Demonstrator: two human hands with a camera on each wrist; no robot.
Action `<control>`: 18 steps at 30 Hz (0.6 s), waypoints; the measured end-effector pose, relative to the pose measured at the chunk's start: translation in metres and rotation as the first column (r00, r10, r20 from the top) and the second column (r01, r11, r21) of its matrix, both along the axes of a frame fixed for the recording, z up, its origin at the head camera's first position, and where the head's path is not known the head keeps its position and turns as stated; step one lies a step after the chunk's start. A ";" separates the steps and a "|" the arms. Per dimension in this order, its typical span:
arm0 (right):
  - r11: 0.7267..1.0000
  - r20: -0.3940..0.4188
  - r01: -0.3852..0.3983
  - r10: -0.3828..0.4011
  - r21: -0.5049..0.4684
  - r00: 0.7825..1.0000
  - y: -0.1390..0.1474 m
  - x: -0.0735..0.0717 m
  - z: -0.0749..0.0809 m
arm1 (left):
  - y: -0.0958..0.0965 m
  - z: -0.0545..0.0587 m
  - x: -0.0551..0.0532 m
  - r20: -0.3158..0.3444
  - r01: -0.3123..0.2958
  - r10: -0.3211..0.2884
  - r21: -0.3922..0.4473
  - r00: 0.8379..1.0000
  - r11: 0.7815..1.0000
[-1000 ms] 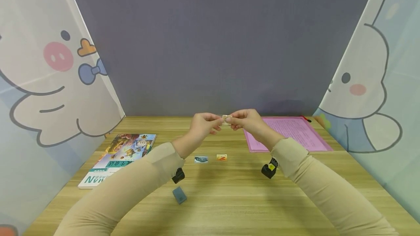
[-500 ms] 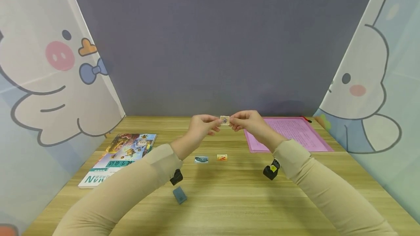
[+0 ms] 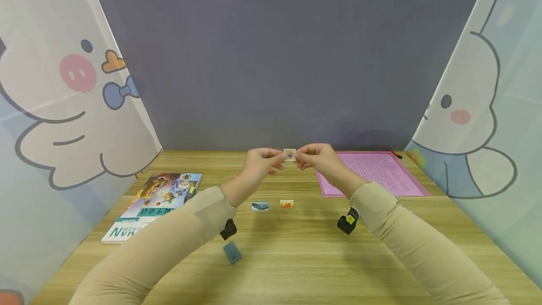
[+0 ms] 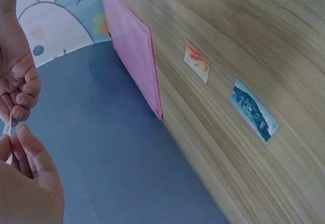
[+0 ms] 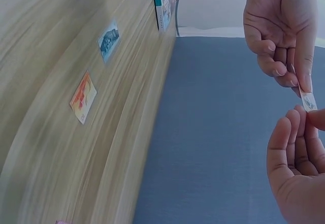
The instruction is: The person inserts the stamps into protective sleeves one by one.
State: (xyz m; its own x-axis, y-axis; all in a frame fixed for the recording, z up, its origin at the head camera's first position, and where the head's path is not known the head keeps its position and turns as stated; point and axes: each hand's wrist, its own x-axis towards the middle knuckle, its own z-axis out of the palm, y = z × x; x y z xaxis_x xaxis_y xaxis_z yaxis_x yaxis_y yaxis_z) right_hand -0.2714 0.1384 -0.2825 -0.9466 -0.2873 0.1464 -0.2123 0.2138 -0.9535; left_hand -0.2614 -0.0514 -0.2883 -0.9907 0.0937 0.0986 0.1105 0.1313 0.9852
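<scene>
A small pale stamp (image 3: 290,155) with a dark design in its middle is held up above the far part of the table, its face toward the head camera. Its left edge is pinched between thumb and fingers of my left hand (image 3: 259,164). On the opposite edge my right hand (image 3: 320,158) pinches it too. The right wrist view shows the stamp (image 5: 308,101) thin and nearly edge-on between both hands. Below the hands, a blue stamp (image 3: 260,206) with toothed edges and an orange stamp (image 3: 286,204) lie flat, side by side and apart.
A small blue-grey rectangular block (image 3: 232,252) lies nearer, left of centre. At the left is a colourful book (image 3: 156,201); at the back right, a pink folder (image 3: 377,171) with printed text. A dark panel (image 3: 279,60) stands behind the wooden table (image 3: 296,267).
A second ago fingers covered part of the held stamp. My hands then drew slightly apart to its edges, baring its face. Over the last half second they stay almost still.
</scene>
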 end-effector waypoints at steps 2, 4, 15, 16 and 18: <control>1.000 0.002 0.004 -0.004 -0.004 1.000 -0.001 0.000 -0.001 | 0.000 0.000 0.001 0.000 -0.003 0.003 0.002 1.000 1.000; 1.000 0.003 0.011 -0.011 -0.005 1.000 -0.002 0.000 -0.002 | 0.001 0.000 0.000 0.001 -0.007 0.007 0.004 1.000 1.000; 1.000 0.012 -0.003 0.003 -0.030 1.000 -0.005 0.000 -0.005 | 0.001 0.000 0.000 0.014 -0.009 0.009 0.003 1.000 1.000; 0.999 0.013 -0.007 0.007 -0.033 1.000 -0.005 0.000 -0.005 | 0.001 0.000 0.000 0.017 -0.007 0.007 0.003 1.000 1.000; 0.999 0.012 -0.009 0.010 -0.036 1.000 -0.006 0.000 -0.006 | 0.001 -0.001 0.000 0.018 -0.006 0.006 0.004 1.000 1.000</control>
